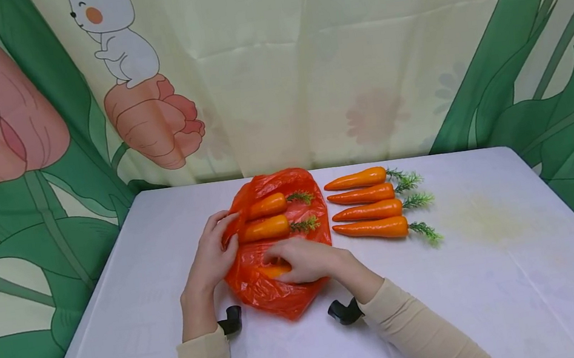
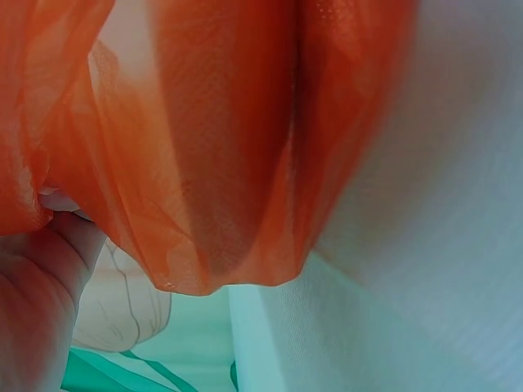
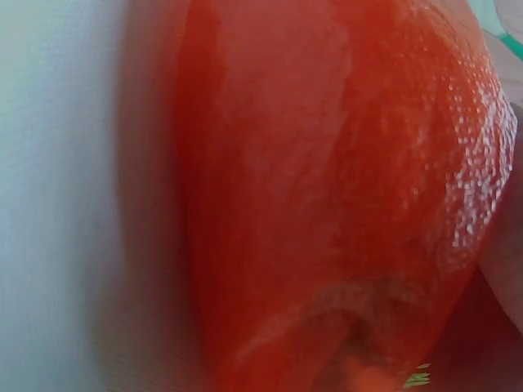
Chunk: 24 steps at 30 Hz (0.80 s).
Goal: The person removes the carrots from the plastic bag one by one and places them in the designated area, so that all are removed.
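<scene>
A red plastic bag [image 1: 289, 301] lies spread on the table, its thin film filling much of both wrist views. Two orange carrots with green tops, an upper carrot [image 1: 267, 206] and a lower carrot [image 1: 265, 229], lie within its opening. My left hand [image 1: 211, 257] pinches the bag's left edge beside their tips; in the left wrist view its thumb [image 2: 45, 286] is against the film. Over the bag's front part, my right hand [image 1: 306, 259] has its fingers curled round a third carrot [image 1: 275, 271], mostly hidden beneath the hand.
Several more carrots [image 1: 369, 211] lie in a row right of the bag, green tops pointing right. Black bent pieces [image 1: 345, 312] show by both wrists. The white-covered table [image 1: 503, 307] reaches back to a printed curtain [image 1: 273, 83].
</scene>
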Tool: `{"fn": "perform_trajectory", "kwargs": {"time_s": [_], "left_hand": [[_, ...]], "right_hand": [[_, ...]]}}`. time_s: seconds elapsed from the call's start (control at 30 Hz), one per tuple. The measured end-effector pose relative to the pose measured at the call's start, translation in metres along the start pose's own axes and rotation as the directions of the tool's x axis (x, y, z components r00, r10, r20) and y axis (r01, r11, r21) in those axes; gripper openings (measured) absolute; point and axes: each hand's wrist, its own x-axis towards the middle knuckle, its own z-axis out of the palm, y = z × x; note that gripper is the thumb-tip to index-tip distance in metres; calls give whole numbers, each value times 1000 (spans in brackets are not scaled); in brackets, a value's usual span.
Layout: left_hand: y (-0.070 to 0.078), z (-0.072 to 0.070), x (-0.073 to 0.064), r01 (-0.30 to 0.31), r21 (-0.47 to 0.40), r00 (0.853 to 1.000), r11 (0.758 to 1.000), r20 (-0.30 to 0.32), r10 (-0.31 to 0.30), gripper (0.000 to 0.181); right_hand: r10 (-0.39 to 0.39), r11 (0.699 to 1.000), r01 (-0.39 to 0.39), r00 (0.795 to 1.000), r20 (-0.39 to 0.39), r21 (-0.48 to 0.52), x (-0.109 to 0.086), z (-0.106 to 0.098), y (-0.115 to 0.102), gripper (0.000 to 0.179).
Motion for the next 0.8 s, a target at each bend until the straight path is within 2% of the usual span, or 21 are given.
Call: {"fn": "perform_trajectory", "kwargs": {"time_s": [0.27, 0.47, 0.8], "left_hand": [[1, -1, 0, 14, 1, 1000, 1000, 6, -14, 43], [1, 0, 1, 5, 5, 1000, 1000, 4, -5, 43], [1, -1, 0, 20, 7, 1000, 1000, 7, -20, 43]], "right_hand": [[21, 1000, -22, 999, 40, 2, 0, -3, 1, 32], [32, 999, -34, 998, 56, 41, 0, -5, 5, 33], [83, 996, -85, 996, 38, 42, -7, -20, 10, 41]]}}
